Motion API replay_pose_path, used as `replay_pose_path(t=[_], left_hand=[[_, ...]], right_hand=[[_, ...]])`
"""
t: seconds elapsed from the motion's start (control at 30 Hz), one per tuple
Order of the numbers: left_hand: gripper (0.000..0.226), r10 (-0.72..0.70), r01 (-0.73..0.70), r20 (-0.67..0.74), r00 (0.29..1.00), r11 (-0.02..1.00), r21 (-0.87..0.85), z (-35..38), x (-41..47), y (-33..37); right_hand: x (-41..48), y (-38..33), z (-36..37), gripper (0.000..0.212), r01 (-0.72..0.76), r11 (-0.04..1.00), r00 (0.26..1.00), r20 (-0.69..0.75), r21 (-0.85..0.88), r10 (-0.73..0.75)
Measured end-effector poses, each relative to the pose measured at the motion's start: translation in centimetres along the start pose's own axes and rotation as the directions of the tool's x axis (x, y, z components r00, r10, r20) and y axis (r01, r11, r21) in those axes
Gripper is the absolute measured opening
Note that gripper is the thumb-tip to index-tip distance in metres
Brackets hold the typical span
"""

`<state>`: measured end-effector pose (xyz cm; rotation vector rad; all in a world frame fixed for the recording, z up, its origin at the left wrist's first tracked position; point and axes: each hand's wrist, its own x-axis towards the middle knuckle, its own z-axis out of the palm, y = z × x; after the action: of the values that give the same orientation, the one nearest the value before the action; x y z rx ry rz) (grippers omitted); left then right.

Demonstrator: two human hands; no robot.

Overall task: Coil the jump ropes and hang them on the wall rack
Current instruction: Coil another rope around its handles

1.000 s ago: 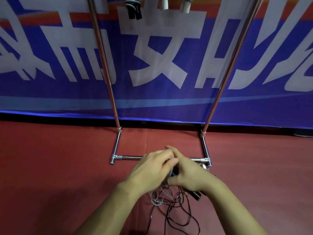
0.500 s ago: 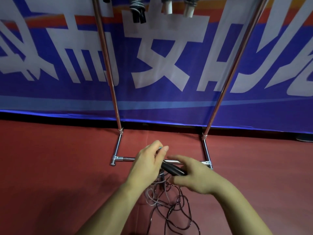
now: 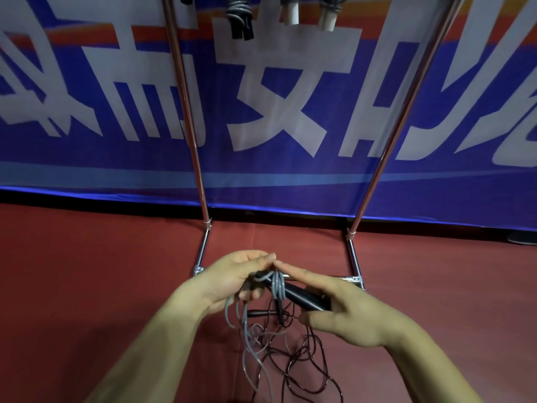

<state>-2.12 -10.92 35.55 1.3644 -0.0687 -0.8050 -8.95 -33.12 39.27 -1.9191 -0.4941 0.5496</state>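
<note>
Left hand (image 3: 229, 274) pinches grey cord (image 3: 277, 286); right hand (image 3: 354, 315) grips black handle (image 3: 302, 298); red floor (image 3: 87, 286), blue banner (image 3: 116, 170) behind.

looks like a sports hall or gym, dark red floor (image 3: 87, 286), huge blue banner (image 3: 290, 97) with white lettering along the wall, chrome rack (image 3: 186, 112) with coiled jump ropes (image 3: 239, 16) hanging up top, loose ropes (image 3: 246, 330) tangled on the ground

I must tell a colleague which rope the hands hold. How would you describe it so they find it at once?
Find the chrome rack before the blue banner. In front of its base, the right hand holds a black handle; the left hand grips the grey rope looped around it. Unlike the thin dark ropes tangled on the floor, it is pale and thicker.
</note>
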Motion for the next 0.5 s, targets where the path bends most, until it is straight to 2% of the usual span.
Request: replay_pose_path(t=[0.1, 0.13, 0.2, 0.27, 0.33, 0.4, 0.43, 0.5], left_hand=[[0.016, -0.013, 0.011, -0.025, 1.0, 0.997, -0.078, 0.9, -0.2, 0.0], [0.02, -0.025, 0.022, -0.026, 0.999, 0.995, -0.098, 1.4, -0.1, -0.2], [0.033, -0.043, 0.038, -0.045, 0.998, 0.993, -0.111, 2.9, 0.2, -0.6], [0.035, 0.009, -0.016, -0.121, 0.993, 0.998, -0.058, 4.0, 0.9, -1.1], [0.04, 0.106, -0.071, -0.165, 0.98, 0.976, 0.206, 4.5, 1.4, -1.4], [0.044, 0.174, -0.074, -0.137, 0.975, 0.838, 0.541, 4.6, 1.3, -1.7], [0.044, 0.184, -0.06, -0.123, 0.975, 0.756, 0.652, 4.7, 1.3, -1.8], [0.044, 0.236, -0.049, -0.139, 0.962, 0.648, 0.76, 4.7, 1.3, -2.2]], right_hand=[[0.1, -0.2, 0.0, 0.085, 0.02, 0.997, 1.0, -0.008, 0.078, -0.019], [0.3, -0.3, 0.0, 0.084, 0.029, 0.99, 0.999, -0.024, 0.138, -0.026], [0.8, -0.4, 0.0, 0.08, 0.064, 0.965, 0.992, -0.119, 0.253, -0.034], [1.5, -0.3, -0.2, 0.074, 0.093, 0.948, 0.969, -0.248, 0.306, -0.015], [2.0, 0.0, -0.4, 0.071, 0.075, 0.966, 0.925, -0.378, 0.248, 0.025], [2.3, 0.9, -0.5, 0.074, 0.001, 0.996, 0.857, -0.514, 0.089, 0.045], [2.4, 1.3, -0.5, 0.077, -0.052, 0.999, 0.819, -0.571, 0.006, 0.046], [2.8, 2.7, -0.1, 0.08, -0.179, 0.975, 0.778, -0.625, -0.132, 0.058]])
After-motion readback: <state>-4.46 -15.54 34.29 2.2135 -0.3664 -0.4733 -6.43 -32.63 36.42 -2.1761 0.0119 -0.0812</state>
